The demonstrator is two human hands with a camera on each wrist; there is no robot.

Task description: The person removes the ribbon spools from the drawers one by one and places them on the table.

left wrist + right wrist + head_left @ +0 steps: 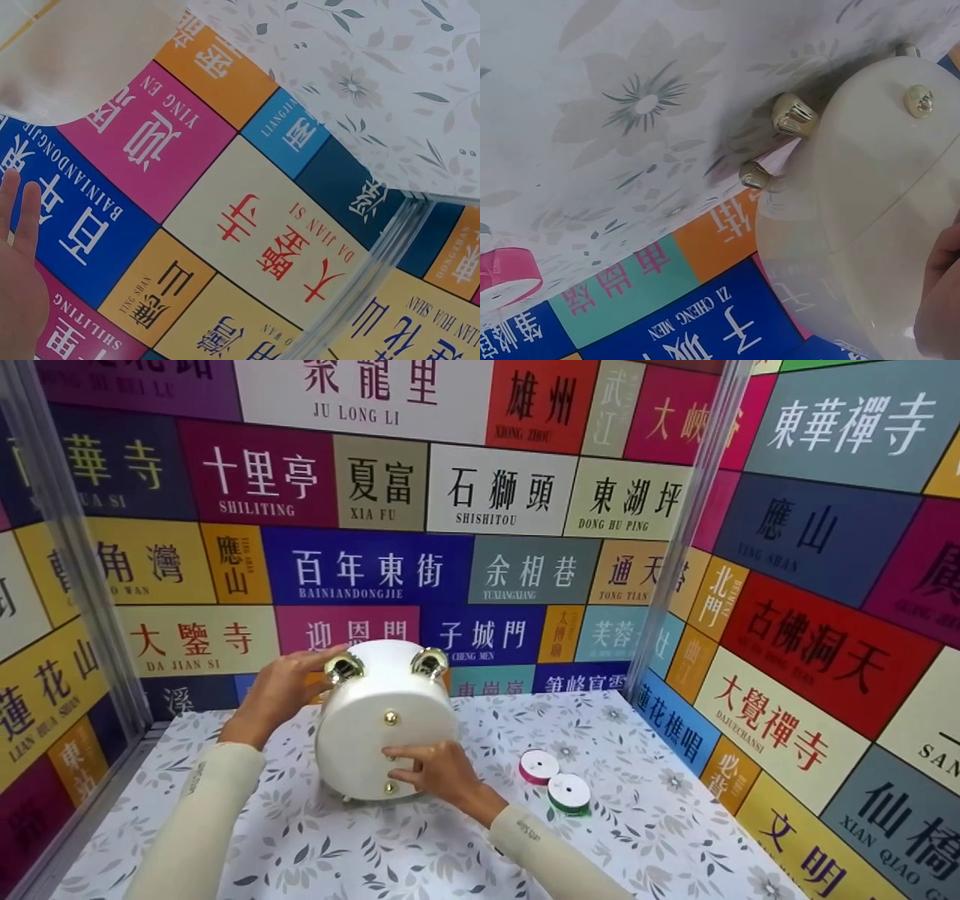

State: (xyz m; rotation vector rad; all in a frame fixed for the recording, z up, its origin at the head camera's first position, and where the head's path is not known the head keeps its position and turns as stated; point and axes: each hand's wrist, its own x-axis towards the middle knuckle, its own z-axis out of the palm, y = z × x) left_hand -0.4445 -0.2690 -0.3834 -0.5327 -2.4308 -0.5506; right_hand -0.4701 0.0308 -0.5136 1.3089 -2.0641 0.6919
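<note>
A cream-white, drum-shaped box stands upright on small feet, with two gold ear-like fittings on top. Down its round front run gold knobs. My left hand rests against the box's upper left, by the left gold fitting, with its fingers fairly straight. With index finger and thumb, my right hand pinches the middle knob, which is mostly hidden. The left wrist view catches part of the left hand and a blurred side of the box. Only the right hand's edge shows in the right wrist view.
Two ribbon spools, one pink and one green, lie right of the box. The tabletop has a leaf-patterned cover. Colourful lettered panels rise behind and beside it, with clear strips at the corners.
</note>
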